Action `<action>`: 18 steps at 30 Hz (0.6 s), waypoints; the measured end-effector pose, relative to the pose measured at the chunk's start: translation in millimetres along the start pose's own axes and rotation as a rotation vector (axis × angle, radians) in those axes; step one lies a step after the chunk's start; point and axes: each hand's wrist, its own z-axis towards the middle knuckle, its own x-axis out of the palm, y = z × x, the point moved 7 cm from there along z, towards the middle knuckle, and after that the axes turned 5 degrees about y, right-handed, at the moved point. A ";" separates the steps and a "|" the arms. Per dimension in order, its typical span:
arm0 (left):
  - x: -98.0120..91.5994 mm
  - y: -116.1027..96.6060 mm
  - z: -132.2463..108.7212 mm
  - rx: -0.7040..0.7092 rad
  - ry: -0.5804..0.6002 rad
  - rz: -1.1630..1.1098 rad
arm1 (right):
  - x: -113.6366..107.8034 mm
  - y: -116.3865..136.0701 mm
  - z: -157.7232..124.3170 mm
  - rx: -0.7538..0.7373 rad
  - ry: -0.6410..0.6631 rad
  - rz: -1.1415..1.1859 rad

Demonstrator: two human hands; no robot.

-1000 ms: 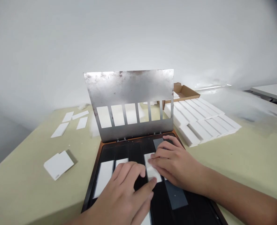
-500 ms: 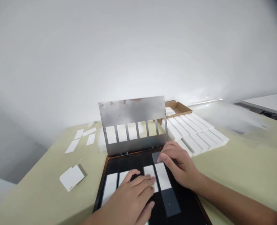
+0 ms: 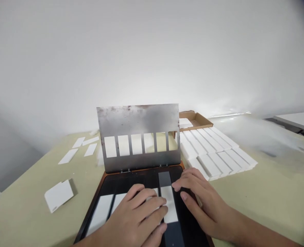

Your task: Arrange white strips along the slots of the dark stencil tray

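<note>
A shallow black board (image 3: 139,178) with an orange-brown edge lies in front of me, its hinged metal plate (image 3: 139,118) raised at the back. Several white cards (image 3: 99,211) rest on it in a row. My left hand (image 3: 138,216) lies palm down across the row, fingers stretched out, hiding some cards. Its fingertips touch the left edge of the rightmost white card (image 3: 171,209), which lies on a dark grey strip (image 3: 164,179). Just right of that card is my right hand (image 3: 202,204), its thumb and fingers apart, an index fingertip near the card's upper corner.
Rows of white card stacks (image 3: 216,151) stand right of the board, before a cardboard box (image 3: 199,120) with white pieces inside. Left on the table (image 3: 33,192) lie several loose white cards (image 3: 68,156) and a white block (image 3: 59,195). Clear plastic (image 3: 260,135) lies at far right.
The view has shifted, so the board appears farther left and lower. My left fingertips have moved right, from the neighbouring card to the rightmost one. My right hand has drawn back from the strip's upper end.
</note>
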 end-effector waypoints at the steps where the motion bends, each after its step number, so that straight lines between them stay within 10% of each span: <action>1: 0.9 0.6 0.8 -0.004 0.012 0.011 | 1.0 -2.7 -0.8 0.024 0.027 0.001; 12: 17.1 6.5 1.1 -0.067 0.087 0.008 | 29.5 -22.2 -5.3 0.124 0.416 -0.156; 18: 13.0 4.7 -0.4 -0.014 0.121 0.028 | 31.7 -21.2 -7.0 0.157 0.351 -0.226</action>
